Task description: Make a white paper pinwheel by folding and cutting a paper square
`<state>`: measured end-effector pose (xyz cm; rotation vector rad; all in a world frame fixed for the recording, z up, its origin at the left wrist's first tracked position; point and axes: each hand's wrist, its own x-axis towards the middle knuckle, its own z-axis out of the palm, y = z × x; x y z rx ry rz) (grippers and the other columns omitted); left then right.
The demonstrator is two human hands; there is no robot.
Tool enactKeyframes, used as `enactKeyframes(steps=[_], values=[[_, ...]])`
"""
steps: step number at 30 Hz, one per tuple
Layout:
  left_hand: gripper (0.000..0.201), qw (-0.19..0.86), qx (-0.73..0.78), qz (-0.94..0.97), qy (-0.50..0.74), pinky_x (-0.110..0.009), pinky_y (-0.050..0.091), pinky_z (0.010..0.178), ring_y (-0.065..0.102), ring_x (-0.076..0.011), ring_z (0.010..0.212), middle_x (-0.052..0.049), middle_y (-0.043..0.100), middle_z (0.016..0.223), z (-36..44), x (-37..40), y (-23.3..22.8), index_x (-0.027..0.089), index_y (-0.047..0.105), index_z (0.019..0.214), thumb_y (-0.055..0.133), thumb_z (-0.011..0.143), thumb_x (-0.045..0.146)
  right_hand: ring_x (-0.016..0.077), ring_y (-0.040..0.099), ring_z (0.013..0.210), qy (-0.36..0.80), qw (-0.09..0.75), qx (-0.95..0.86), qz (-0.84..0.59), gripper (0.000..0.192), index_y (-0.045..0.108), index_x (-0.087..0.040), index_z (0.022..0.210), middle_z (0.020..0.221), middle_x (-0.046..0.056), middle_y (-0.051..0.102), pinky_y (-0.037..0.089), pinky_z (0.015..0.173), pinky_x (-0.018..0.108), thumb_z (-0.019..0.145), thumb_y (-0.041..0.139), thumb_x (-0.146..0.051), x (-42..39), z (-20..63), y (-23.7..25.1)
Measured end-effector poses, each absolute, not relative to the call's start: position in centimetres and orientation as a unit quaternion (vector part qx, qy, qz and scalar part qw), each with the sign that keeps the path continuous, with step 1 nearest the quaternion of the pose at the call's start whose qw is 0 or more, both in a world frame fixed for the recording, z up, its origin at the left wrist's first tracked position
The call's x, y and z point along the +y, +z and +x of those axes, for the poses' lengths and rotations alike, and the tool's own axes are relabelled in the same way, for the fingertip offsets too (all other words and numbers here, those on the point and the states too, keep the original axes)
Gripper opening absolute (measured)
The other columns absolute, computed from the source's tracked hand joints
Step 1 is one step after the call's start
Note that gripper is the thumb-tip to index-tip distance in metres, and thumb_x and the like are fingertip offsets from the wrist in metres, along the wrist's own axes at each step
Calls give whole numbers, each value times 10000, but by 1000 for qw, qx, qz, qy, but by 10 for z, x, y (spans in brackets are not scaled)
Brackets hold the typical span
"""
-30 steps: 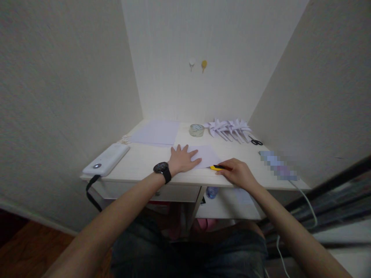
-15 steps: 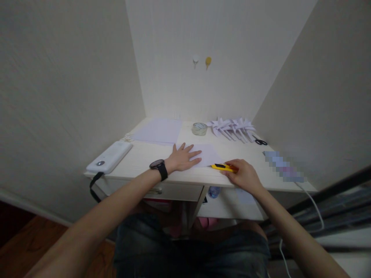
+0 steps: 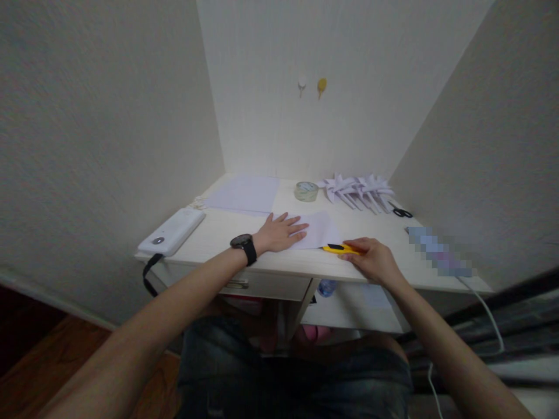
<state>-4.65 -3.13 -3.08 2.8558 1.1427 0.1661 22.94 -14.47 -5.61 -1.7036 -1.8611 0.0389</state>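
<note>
At the centre of the frame, on the near edge of the pale table [image 3: 218, 233], lies a single sheet of white paper [image 3: 321, 230], pressed flat by the left hand [image 3: 279, 231], whose fingers are spread wide and whose palm lies open on the sheet's left part; a black wristwatch [image 3: 244, 247] sits on that wrist. Just right of the sheet, the right hand [image 3: 373, 259] is closed around the rear of a yellow utility knife [image 3: 340, 248], whose tip points left and meets the sheet's lower right corner. The sheet is judged light, thin and limp: it slides readily on the smooth top and creases or tears under uneven pull, so it is best held by broad downward pressure, as shown, rather than by a pinch at one edge. The knife is rigid and small; a sound hold lies on its yellow body, well behind the blade. Toward the upper centre of the frame rest a stack of paper sheets [image 3: 244, 194], a roll of clear tape [image 3: 306, 191], a row of folded paper pinwheels [image 3: 358, 189] and black scissors [image 3: 400, 212]. At the left edge of the table lies a white power bank [image 3: 172, 231] with a dangling black strap.
</note>
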Motion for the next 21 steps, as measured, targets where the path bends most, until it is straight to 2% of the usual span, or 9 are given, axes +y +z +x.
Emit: enactKeyframes(steps=[4,9,15,21], values=[[603,26,373,926,50,-570,140,1168,205,-322,1489,44,239,1625,-46,-27,-36,415,303,1519,94,984,597,258,694,886,13,299,-690,-659,296,791,-196,978,977,93,762,538,809,366,769,728,-395,-146,227,-55],[607,13,387,920,52,-523,156,1176,211,-322,1487,13,246,1626,-45,-26,-37,397,318,1519,125,983,605,250,689,867,9,305,-697,-649,290,796,-203,967,945,88,755,539,778,355,787,712,-414,-147,228,-55],[657,21,399,915,51,-600,110,1163,173,-383,1487,45,213,1633,-47,-30,-37,442,271,1524,115,938,695,249,680,847,12,307,-707,-637,291,801,-220,960,921,84,747,544,775,367,796,705,-440,-146,233,-58],[662,19,400,915,55,-615,118,1155,187,-389,1481,43,222,1630,-47,-32,-36,438,277,1523,133,933,701,246,679,866,3,307,-710,-634,292,804,-226,951,920,85,744,541,765,351,802,696,-452,-144,236,-60]])
